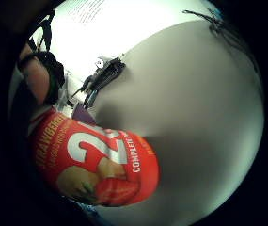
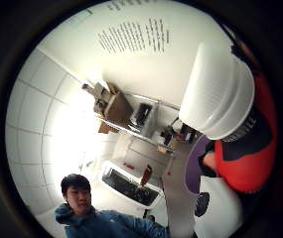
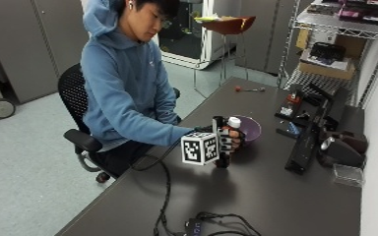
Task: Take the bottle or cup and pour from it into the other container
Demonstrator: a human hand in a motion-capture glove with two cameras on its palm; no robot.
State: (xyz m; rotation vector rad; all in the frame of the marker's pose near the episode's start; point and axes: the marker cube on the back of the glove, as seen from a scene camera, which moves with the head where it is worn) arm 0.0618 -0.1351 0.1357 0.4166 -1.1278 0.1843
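R hand [image 3: 227, 141] fingers curled round red bottle [image 3: 232, 129], upright w/ white cap, just beside purple bowl [image 3: 251, 129].

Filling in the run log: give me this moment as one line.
right hand: grips red bottle | white cap: on | bottle: upright, beside purple bowl | pour: not begun

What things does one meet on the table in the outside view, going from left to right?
Gloved right hand gripping the bottle → purple bowl → upright black device → small clear box.
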